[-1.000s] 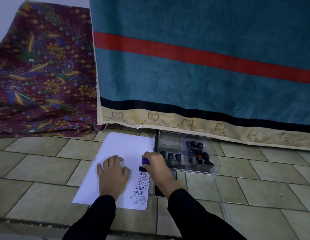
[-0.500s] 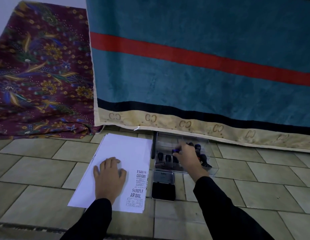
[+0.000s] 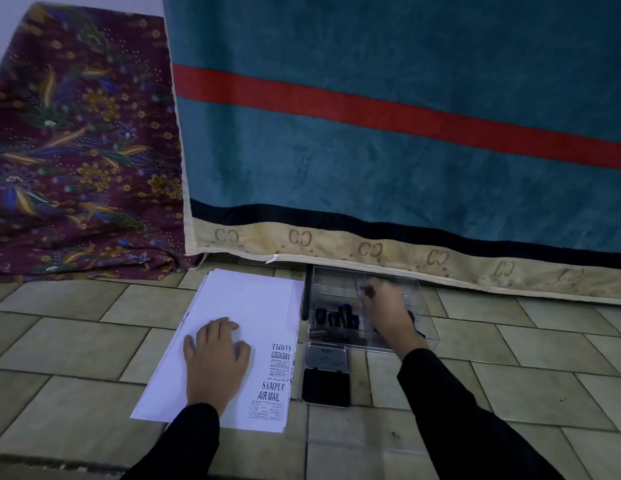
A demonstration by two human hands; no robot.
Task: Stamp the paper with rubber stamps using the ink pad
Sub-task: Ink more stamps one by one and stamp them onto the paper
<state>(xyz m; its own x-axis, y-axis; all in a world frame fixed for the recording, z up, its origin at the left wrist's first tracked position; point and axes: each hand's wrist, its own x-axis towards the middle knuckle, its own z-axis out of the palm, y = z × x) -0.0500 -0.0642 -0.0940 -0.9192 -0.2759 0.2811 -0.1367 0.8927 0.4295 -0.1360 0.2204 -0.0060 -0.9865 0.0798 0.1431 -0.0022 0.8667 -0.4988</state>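
A stack of white paper (image 3: 246, 306) lies on the tiled floor, with black stamp prints (image 3: 278, 372) down its right edge. My left hand (image 3: 215, 358) presses flat on it, fingers spread. To the right, the ink pad (image 3: 325, 386) lies open, its lid (image 3: 327, 356) folded back. Behind it stands a clear plastic box (image 3: 337, 278) holding several dark rubber stamps (image 3: 337, 318). My right hand (image 3: 385, 313) reaches into the box's right half, fingers curled at something dark. Blur hides whether it grips a stamp.
A teal towel with a red stripe (image 3: 371, 150) hangs right behind the box, its beige hem touching the floor. A maroon floral cloth (image 3: 77, 150) lies at the back left. Beige floor tiles (image 3: 77, 341) surround the paper.
My right hand lifted a purple-topped stamp off the paper, carried it into the box, then moved further right and back inside it. My left hand stayed on the paper.
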